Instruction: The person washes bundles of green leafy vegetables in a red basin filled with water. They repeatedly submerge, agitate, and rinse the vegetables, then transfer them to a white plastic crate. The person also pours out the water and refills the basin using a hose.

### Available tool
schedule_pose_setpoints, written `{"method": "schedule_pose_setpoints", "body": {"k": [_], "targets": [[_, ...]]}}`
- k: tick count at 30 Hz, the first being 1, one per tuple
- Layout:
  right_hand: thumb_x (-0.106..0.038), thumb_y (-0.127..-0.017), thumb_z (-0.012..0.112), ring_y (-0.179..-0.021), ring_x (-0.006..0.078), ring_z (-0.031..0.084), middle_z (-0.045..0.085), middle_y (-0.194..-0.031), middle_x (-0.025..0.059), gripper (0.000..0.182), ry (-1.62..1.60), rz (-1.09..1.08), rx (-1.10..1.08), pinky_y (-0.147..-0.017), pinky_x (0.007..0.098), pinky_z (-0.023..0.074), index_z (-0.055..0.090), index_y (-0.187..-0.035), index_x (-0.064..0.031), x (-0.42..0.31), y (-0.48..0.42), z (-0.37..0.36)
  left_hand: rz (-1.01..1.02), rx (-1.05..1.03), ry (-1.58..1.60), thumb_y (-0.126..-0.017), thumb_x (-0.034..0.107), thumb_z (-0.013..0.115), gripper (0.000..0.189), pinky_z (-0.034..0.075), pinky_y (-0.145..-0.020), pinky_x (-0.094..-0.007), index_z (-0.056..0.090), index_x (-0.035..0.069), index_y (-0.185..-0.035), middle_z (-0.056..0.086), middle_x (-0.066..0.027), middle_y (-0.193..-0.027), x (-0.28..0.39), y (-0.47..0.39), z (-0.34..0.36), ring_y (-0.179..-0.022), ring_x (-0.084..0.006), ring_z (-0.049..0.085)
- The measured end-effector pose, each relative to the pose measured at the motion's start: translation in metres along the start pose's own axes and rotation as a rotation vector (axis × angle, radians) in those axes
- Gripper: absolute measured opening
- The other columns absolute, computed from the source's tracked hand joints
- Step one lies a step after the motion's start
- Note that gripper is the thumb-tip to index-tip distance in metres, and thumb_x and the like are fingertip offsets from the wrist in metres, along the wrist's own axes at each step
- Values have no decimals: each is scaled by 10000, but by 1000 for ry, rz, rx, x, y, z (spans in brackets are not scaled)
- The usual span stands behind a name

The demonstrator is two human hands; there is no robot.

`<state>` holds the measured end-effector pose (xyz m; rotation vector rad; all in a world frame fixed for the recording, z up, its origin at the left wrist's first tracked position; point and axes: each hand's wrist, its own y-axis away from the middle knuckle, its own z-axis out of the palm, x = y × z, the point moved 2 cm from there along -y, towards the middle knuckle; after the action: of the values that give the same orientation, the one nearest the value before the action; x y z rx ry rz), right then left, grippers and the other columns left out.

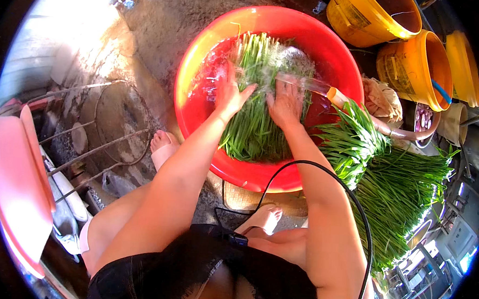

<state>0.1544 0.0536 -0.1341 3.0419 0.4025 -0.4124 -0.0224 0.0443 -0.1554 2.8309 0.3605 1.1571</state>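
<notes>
A bundle of long green leafy stalks, apparently garlic chives [252, 130], lies in water inside a large red plastic basin [195, 135]. Against the left side of the bundle is my left hand [231, 94], its thumb apart from the blurred fingers. My right hand [286, 101] rests on the bundle's right part, fingers spread and pointing away from me. Water streams from a hose [337, 98] at the basin's right side and splashes over the stalks just beyond my right hand.
More green stalks [400, 190] are piled to the right of the basin. Yellow buckets [394, 72] stand at the upper right. A metal rack [101, 146] and pink plastic items [22, 187] are at the left. A black cable [335, 177] loops across my right arm.
</notes>
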Motion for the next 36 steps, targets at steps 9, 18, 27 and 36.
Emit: {"method": "schedule_pose_setpoints", "body": {"k": [9,18,27,36], "targets": [[-459,-772,635,-1232,314,396,510,-1254,204,695,-626,524,41,-1017,452,293,466,-1255,12,100,-31,0,-60,100,675,-728,427,734,806,319,-1025,-386,387,-11,-1309,484,-168,-1285,-33,-35,-19,-1216,-243,430],[-603,-760,608,-1065,243,500,556,-1149,130,763,-1367,815,-354,-946,379,363,517,-1239,-15,109,-61,87,-764,-818,1221,-695,712,581,921,326,-1017,-460,431,61,-1329,438,-125,-1360,-30,-77,30,-1239,-286,410],[-239,-699,780,-1008,236,572,550,-1189,123,612,-1544,563,-615,-840,365,488,515,-1201,-10,21,-37,-14,-409,-989,898,-761,305,723,552,457,-897,-345,533,52,-1213,623,-92,-1102,0,-50,5,-1011,-187,583],[-447,-744,702,-966,255,579,607,-1122,103,620,-827,507,-808,-826,364,469,551,-1205,-61,48,-73,81,-669,-601,906,-789,281,704,363,507,-791,-299,655,36,-1052,668,-105,-971,-16,-61,43,-889,-184,635]]}}
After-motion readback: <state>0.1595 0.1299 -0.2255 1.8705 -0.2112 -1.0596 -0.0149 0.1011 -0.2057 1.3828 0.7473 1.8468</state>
